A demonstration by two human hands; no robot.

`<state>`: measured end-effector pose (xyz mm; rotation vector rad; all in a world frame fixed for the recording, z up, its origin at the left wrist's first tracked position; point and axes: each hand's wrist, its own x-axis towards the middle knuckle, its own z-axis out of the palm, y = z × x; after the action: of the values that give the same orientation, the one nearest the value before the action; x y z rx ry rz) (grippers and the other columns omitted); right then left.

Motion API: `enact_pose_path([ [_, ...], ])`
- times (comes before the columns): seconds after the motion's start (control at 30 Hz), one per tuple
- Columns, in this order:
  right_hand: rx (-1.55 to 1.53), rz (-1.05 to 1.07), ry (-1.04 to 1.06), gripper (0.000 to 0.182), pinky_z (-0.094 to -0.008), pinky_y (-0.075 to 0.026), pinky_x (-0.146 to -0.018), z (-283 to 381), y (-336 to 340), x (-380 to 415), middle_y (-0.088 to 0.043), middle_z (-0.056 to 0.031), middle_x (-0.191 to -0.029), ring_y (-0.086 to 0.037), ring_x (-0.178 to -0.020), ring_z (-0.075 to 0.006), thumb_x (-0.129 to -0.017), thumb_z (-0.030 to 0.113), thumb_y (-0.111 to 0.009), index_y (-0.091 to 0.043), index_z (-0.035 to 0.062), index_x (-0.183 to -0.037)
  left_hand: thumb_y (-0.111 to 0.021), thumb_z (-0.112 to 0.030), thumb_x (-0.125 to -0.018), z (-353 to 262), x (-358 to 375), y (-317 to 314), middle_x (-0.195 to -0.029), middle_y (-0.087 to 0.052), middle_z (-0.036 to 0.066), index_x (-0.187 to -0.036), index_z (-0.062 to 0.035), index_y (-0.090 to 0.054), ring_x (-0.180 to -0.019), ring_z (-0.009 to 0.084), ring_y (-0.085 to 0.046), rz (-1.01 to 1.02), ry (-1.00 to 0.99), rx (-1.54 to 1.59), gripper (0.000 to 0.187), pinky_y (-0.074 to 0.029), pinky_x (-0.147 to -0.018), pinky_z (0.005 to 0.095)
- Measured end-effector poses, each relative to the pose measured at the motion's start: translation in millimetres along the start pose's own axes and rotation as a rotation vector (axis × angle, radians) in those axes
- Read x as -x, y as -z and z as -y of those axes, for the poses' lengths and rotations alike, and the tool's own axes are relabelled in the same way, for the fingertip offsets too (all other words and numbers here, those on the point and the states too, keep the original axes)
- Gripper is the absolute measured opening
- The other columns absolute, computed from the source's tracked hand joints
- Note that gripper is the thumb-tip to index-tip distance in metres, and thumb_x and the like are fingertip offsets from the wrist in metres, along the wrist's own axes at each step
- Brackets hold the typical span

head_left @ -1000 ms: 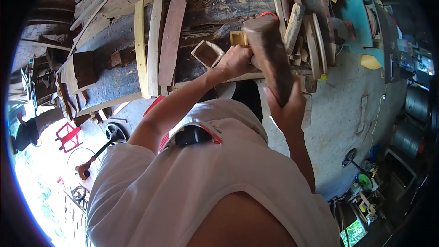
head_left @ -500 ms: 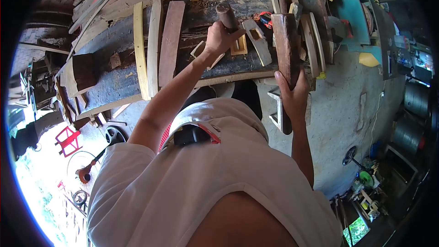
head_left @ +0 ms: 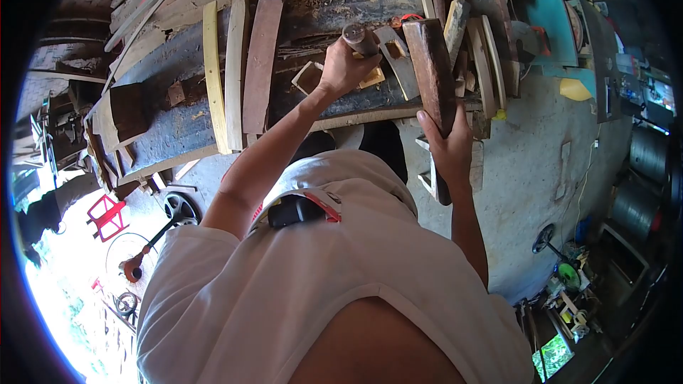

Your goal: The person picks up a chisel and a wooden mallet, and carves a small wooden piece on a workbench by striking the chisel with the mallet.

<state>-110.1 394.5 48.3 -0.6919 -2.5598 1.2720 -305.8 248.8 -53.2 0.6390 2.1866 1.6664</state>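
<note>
My left hand is closed around a dark, round wooden cylinder, whose end points up and away from me. Over the bench's near edge, my right hand grips a long, dark brown wooden block. Its far end leans left, and its lower end sticks out below my palm. Between the two lies a grey wooden piece with an opening, resembling a hand plane body. A yellowish wooden piece is partly hidden under my left hand, and a small hollow wooden piece lies left of it.
The dark workbench carries several boards, among them a reddish plank and a yellow strip. More wood strips lie on the right. A turquoise machine stands beyond them. A red chair-like frame is at lower left.
The block in my right hand has tilted, its far end swinging left. My left hand has shifted slightly right and down with the cylinder, uncovering more of the small hollow piece.
</note>
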Motion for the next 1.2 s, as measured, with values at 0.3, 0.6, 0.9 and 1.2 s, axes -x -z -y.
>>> enact_pose_path([
  [0.3, 0.006, -0.069, 0.092, 0.045, -0.0418, -0.056, -0.073, 24, 10, -12, -0.071, -0.0226, -0.092, -0.073, -0.082, -0.0359, -0.091, 0.028, -0.074, -0.055, -0.0035, -0.116, -0.082, -0.013, -0.079, -7, -5, -13, -0.105, -0.072, 0.009, -0.110, -0.0059, -0.068, -0.098, 0.0199, -0.070, 0.038, -0.112, -0.120, 0.035, -0.057, -0.087, 0.0355],
  [0.6, 0.193, 0.060, 0.181, 0.047, -0.0446, -0.055, -0.069, 37, 16, -34, -0.070, -0.0238, -0.086, -0.072, -0.079, -0.0401, -0.088, 0.029, -0.076, -0.055, -0.0022, -0.116, -0.074, -0.011, -0.076, -17, -1, -44, -0.115, -0.062, 0.022, -0.115, -0.0070, -0.068, -0.101, 0.0430, -0.066, 0.186, -0.274, -0.267, 0.039, -0.055, -0.091, 0.0487],
  [0.9, -0.079, 0.055, 0.031, 0.045, -0.0459, -0.054, -0.071, 23, 16, -26, -0.070, -0.0182, -0.086, -0.071, -0.073, -0.0323, -0.090, 0.032, -0.073, -0.058, -0.0019, -0.115, -0.076, -0.018, -0.074, -21, -17, -23, -0.107, -0.069, 0.023, -0.100, -0.0027, -0.070, -0.098, 0.0400, -0.069, 0.194, -0.117, -0.200, 0.030, -0.056, -0.086, 0.0456],
  [1.2, -0.222, 0.026, -0.216, 0.044, -0.0301, -0.049, -0.053, 12, 19, -18, -0.066, -0.0112, -0.086, -0.062, -0.059, -0.0164, -0.093, 0.031, -0.072, -0.057, -0.0011, -0.118, -0.077, -0.025, -0.074, -3, -44, -5, -0.092, -0.072, 0.023, -0.100, 0.0009, -0.067, -0.090, 0.0370, -0.072, 0.146, -0.106, -0.176, 0.038, -0.057, -0.082, 0.0422],
])
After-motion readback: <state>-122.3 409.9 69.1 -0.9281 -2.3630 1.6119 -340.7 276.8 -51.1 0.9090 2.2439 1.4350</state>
